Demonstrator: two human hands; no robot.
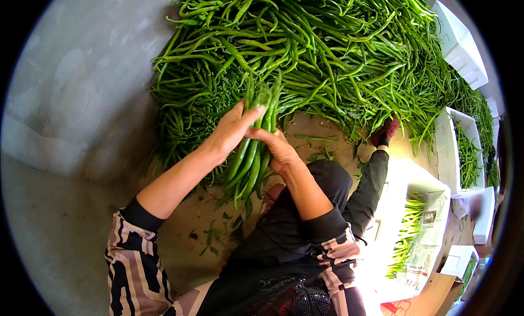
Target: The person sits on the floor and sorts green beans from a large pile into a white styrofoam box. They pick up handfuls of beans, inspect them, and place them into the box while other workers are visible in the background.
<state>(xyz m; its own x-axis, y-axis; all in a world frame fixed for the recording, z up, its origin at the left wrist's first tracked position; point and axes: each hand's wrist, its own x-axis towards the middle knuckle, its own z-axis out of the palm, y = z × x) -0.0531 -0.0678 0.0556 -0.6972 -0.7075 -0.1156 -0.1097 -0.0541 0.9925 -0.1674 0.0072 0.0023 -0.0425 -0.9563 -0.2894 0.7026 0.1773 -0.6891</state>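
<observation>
A bundle of long green chili peppers is held between my two hands over the near edge of a large heap of the same peppers. Around the upper part of the bundle, my left hand closes from the left, its thumb lying across the peppers. My right hand grips the bundle from the right, slightly lower, its thumb crossing the front. The peppers point up and down in the picture, with their upper ends blurred. Most fingers of both hands are hidden behind the bundle.
At right, a white foam box lined with newspaper contains chili peppers. Another white box with peppers stands beyond it. An upper-right white box sits against the heap. Loose leaves lie on the floor by my legs.
</observation>
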